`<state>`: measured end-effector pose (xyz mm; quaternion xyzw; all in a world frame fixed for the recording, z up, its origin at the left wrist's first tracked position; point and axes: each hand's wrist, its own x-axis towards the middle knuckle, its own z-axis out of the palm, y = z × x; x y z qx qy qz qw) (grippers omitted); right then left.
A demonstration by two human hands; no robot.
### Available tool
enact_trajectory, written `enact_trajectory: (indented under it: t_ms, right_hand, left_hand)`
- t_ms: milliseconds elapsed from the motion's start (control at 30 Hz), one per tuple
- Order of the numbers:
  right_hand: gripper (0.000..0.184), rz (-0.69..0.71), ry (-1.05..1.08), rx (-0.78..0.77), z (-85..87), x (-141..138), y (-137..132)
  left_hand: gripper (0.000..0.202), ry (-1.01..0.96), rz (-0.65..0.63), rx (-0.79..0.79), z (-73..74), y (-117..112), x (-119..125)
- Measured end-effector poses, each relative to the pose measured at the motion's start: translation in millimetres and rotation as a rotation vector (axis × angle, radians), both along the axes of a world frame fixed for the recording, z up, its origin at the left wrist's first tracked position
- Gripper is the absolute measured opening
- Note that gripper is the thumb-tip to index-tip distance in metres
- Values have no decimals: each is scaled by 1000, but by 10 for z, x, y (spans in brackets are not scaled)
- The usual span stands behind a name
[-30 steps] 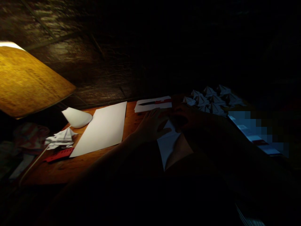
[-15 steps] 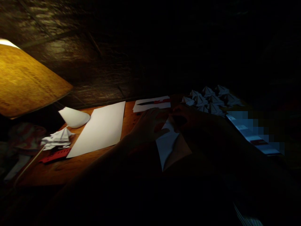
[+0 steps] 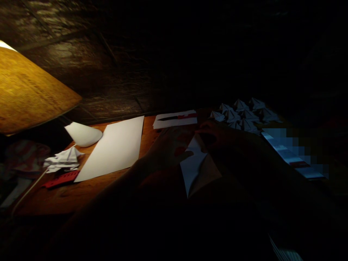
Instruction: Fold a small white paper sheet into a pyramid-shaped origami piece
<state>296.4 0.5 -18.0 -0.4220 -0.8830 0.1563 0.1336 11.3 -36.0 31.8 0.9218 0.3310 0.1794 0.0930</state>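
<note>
While the left hand (image 3: 169,145) sits at the paper's (image 3: 195,162) ten o'clock and the right hand (image 3: 218,131) at its one o'clock, the paper lies toward six from both sets of fingers, its long axis running roughly twelve to six. The right hand is nearer its top tip, fingers curled; the left thumb overlaps its upper-left edge. Shadow hides whether either hand grips it.

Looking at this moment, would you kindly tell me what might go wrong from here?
The folded paper lies partly in shadow, so a crease might go astray. The red-handled knife lies just beyond the left hand, which might brush it if it reaches forward. The folded pieces stand close to the right hand and might be knocked.
</note>
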Motion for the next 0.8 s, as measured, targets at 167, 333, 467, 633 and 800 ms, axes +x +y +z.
enact_trajectory:
  t_ms: [167,333,467,633,800]
  right_hand:
    - [93,17,21,1,-26,13,13]
    - [94,2,5,-16,-20,10,10]
    - [91,-2,0,-11,-21,11,7]
    - [90,-4,7,-28,-7,13,-1]
    - [90,-3,3,-8,19,-7,-15]
  left_hand:
    - [16,24,-44,-20,5,0,-19]
    - [28,28,-26,-13,35,-27,-55]
    - [37,55,-52,-26,75,-27,-87]
    - [38,64,-37,-35,94,-46,-112]
    - [34,71,-35,-55,80,-24,-125]
